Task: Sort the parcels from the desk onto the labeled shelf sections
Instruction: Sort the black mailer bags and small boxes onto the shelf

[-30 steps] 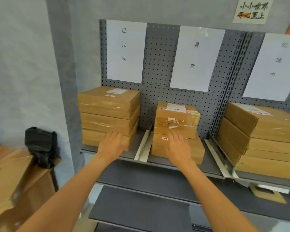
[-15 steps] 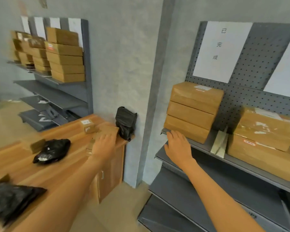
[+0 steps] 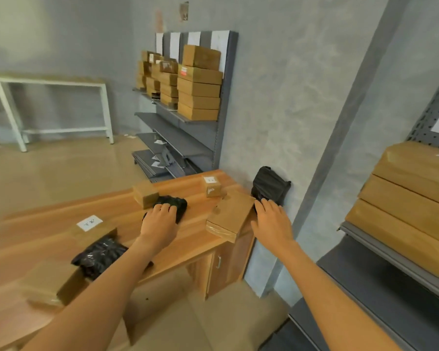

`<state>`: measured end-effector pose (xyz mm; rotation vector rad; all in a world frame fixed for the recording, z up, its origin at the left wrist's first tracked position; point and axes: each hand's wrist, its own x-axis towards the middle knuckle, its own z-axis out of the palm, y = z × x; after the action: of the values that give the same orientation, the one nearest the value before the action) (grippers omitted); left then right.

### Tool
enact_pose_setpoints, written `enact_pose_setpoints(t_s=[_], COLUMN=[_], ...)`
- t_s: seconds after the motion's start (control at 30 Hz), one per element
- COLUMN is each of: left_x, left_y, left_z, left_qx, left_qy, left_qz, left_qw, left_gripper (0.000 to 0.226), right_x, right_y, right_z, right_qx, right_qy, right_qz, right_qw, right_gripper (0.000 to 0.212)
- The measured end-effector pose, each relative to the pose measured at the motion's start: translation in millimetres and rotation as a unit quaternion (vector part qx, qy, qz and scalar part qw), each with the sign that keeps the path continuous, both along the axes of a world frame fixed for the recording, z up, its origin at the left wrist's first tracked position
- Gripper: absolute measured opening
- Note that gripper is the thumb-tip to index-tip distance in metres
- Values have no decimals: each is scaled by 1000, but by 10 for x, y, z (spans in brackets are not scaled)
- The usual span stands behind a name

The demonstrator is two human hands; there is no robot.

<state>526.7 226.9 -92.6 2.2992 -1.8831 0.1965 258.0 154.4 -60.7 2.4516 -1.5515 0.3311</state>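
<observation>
Parcels wait on the worktop (image 3: pixel 193 239). Your left hand (image 3: pixel 159 221) rests fingers-spread on the black bag (image 3: pixel 171 205); your right hand (image 3: pixel 271 221), open, touches the flat box (image 3: pixel 230 215) overhanging the right edge. Push carelessly and that box could tip off.

white-framed table (image 3: pixel 53 82) by the far wall, glossy tan floor (image 3: pixel 61 171), grey textured wall (image 3: pixel 276 97)

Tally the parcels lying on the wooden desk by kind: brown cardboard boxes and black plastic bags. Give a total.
Brown cardboard boxes: 5
Black plastic bags: 3
Total: 8
</observation>
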Motion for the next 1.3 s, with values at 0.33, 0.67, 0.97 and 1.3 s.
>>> enact_pose_setpoints(t_s=[0.33,0.67,0.97,1.3], left_x=[695,1468,2342,3512], left_y=[-695,-1026,-1106,-1811], left_z=[-227,-540,-813,-1460], left_qx=[47,103,131,174], left_qy=[2,14,40,104], left_qz=[84,165,217,194], left_qw=[995,981,967,960], left_gripper=[29,44,45,47], right_x=[917,1734,2913,4320], right_y=[-1091,-1759,-2073,-2762], right_z=[-196,-527,-840,-1562], right_qx=[32,81,118,198], right_qy=[-9,-5,30,56], right_qz=[85,141,208,198], right_qw=[996,987,970,958], right_gripper=[57,50,56,57])
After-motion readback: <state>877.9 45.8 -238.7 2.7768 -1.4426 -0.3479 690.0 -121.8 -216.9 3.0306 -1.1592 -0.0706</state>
